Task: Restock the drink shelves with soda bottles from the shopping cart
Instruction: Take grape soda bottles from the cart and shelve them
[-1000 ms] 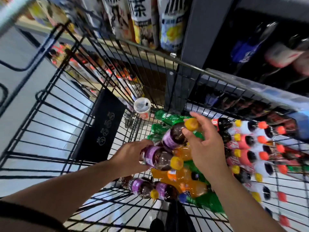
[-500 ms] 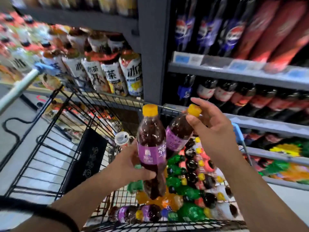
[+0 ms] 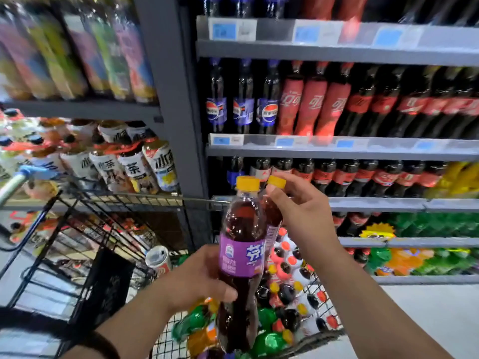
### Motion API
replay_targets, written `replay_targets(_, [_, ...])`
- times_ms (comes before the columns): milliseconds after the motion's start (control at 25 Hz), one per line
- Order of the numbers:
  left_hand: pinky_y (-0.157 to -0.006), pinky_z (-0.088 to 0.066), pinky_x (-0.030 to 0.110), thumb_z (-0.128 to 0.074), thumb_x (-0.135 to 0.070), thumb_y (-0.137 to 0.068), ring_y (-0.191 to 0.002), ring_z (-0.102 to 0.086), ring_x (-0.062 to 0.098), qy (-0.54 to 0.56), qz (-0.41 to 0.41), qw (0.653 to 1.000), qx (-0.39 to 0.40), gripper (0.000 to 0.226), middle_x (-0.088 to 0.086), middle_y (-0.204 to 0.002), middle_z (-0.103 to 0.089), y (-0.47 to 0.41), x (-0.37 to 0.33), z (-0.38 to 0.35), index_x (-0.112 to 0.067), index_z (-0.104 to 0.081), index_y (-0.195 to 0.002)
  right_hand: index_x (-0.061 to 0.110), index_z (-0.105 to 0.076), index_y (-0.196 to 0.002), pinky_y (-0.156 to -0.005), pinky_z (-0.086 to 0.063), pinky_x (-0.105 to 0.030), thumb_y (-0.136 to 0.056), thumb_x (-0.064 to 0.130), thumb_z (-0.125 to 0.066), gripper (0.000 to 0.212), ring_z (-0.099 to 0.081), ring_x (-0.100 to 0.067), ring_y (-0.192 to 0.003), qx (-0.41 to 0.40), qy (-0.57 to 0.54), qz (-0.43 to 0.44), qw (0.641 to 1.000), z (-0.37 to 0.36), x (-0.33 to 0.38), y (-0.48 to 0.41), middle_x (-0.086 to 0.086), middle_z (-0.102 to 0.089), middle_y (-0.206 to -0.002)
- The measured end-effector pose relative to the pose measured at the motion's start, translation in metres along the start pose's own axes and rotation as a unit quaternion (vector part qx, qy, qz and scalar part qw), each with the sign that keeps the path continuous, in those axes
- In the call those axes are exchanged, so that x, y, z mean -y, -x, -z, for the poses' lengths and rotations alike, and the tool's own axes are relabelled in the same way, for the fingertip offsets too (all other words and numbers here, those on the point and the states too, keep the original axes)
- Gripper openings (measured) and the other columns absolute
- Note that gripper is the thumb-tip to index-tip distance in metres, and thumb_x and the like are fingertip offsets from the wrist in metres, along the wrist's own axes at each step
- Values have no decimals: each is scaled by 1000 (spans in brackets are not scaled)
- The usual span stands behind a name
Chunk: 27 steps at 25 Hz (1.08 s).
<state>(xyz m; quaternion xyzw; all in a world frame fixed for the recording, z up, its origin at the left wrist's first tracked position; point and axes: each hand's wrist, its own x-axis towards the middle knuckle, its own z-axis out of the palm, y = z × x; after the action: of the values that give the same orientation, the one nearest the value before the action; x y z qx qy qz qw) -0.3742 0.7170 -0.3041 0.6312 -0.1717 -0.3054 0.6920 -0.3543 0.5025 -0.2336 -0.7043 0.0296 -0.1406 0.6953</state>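
My left hand point(image 3: 199, 278) grips a purple-labelled soda bottle point(image 3: 242, 255) with a yellow cap round its middle and holds it upright above the cart. My right hand point(image 3: 298, 216) holds a second purple soda bottle point(image 3: 273, 218) by its neck, just under the yellow cap, close behind the first. Both bottles hang above the black wire shopping cart point(image 3: 85, 237), which holds several green, orange and dark soda bottles point(image 3: 285, 294). Straight ahead are the drink shelves point(image 3: 337, 149), lined with dark cola bottles.
A grey upright post point(image 3: 171, 99) splits the tea shelves on the left from the cola shelves. A can point(image 3: 158, 260) stands in the cart beside a black panel point(image 3: 108, 283). Green and orange bottles point(image 3: 414, 257) fill the low right shelves. Pale floor point(image 3: 425, 314) lies at lower right.
Both hands have lifted the two purple bottles out of the cart to shelf height. My view has tilted up from the cart to the cola shelves.
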Motion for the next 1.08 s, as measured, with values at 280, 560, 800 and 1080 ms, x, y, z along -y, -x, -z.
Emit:
replay_targets(280, [-83, -53, 44, -78, -8, -38, -98, -68, 37, 104, -24, 994, 13, 104, 25, -107, -71, -19, 4, -41, 12, -42, -134, 22, -66, -129, -85, -54, -37, -87, 21, -72, 43, -68, -24, -113, 97, -148, -135, 975, 41, 5, 16, -5, -74, -122])
replay_targets(560, [-101, -48, 36, -69, -6, -86, -124, -60, 29, 216, -72, 965, 131, 57, 15, -132, -64, -61, -21, -101, -3, -52, -140, 42, -63, -131, -79, -50, -21, -88, 7, -64, 55, -67, -8, -106, 232, -52, -152, 959, 135, -20, 40, 5, -70, -129])
replay_targets(800, [-83, -58, 40, -98, -29, -48, -102, -71, 34, 195, -95, 976, 0, 72, 20, -110, -73, -107, -30, -197, -9, -75, -113, 23, -60, -134, -92, -58, -36, -74, 12, -86, 66, -68, -25, -119, 139, -76, -107, 982, 218, -21, 30, -2, -71, -129])
replay_targets(1080, [-77, -57, 49, -98, -32, -29, -94, -68, 46, 211, -116, 969, -59, 89, 35, -106, -67, -173, -42, -317, 4, -72, -106, 20, -68, -122, -100, -55, -48, -65, 24, -90, 62, -72, -24, -111, 73, -34, -64, 995, 333, -5, 20, -5, -77, -114])
